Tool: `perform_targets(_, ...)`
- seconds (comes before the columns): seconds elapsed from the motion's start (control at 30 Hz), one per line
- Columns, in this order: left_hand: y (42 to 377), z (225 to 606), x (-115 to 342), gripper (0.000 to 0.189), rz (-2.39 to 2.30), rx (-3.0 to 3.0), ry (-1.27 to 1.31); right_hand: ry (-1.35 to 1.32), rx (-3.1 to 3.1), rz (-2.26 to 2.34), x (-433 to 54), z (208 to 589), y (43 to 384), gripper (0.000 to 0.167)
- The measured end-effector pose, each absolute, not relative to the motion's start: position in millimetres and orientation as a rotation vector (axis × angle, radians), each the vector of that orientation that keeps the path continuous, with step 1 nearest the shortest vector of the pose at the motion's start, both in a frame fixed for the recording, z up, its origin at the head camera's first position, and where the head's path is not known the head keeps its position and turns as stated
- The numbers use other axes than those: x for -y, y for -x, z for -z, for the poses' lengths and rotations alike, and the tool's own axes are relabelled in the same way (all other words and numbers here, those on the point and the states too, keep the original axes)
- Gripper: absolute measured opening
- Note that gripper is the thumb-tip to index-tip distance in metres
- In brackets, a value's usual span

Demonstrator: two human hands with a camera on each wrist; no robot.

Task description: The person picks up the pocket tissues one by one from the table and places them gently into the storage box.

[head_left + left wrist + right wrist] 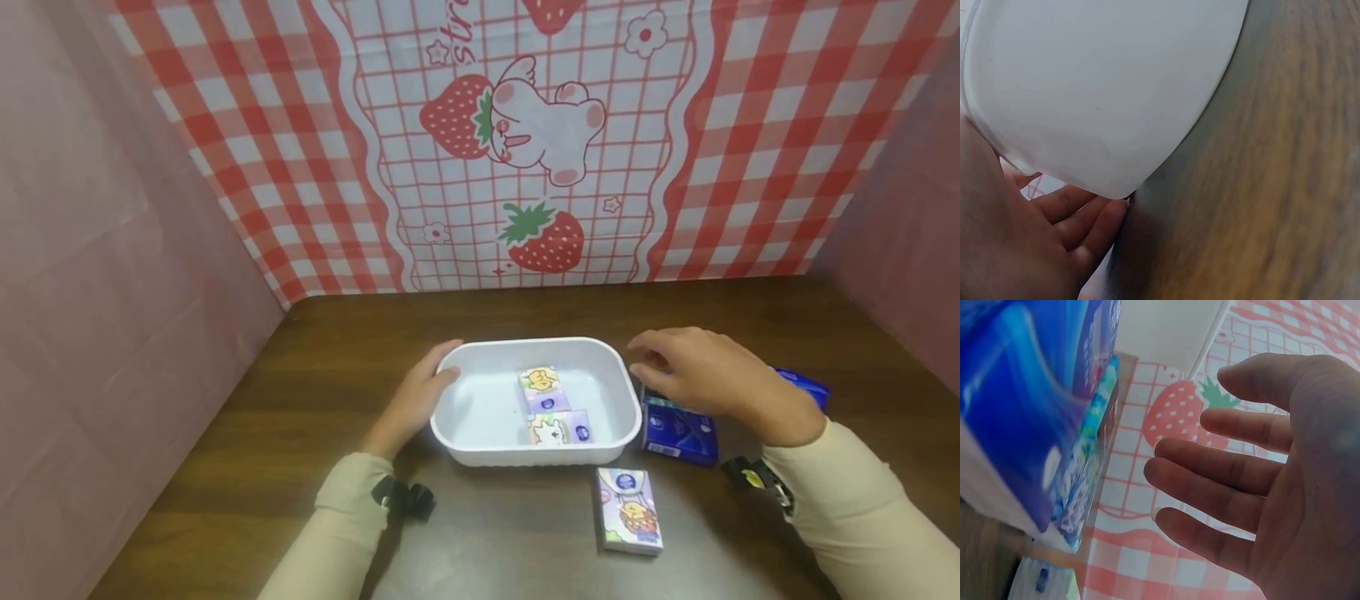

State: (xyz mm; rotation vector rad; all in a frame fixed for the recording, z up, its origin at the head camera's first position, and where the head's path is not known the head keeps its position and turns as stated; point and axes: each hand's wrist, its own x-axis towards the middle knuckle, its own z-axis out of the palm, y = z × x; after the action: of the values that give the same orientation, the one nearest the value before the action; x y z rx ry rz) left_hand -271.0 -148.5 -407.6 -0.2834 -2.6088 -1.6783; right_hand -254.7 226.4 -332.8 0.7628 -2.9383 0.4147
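My left hand [414,398] holds the left end of a white plastic tub [480,457], thumb over the rim and fingers along the outer wall. Inside the tub lie two cartoon-printed tissue packs, one with a yellow figure [540,381] and one with a white figure [550,431]. To the right of the tub, my right hand [708,371] hovers with loosely bent fingers and nothing in them. Below that hand are a blue tissue pack [678,435] and a teal-patterned pack [1085,462], which is partly hidden in the head view.
Another blue pack [804,388] shows behind the right wrist. In front of the tub, a purple cartoon tissue pack [630,512] lies on the dark wooden table [240,467]. A red-checked strawberry cloth [292,142] hangs at the back, with pink cloth at both sides.
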Motion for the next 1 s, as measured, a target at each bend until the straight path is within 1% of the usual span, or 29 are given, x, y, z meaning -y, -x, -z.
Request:
perform_targets(0.43,271,408,150,0.044,1.682,2.623,0.268,-0.679,3.005,-0.413,-241,334,261,0.042)
perform_targets(0.73,272,408,150,0.044,1.674,2.640,0.250,-0.654,3.037,-0.411,-245,336,264,0.042)
perform_targets(1.0,273,410,150,0.044,1.687,2.623,0.265,-0.624,3.094,-0.409,-246,337,266,0.047)
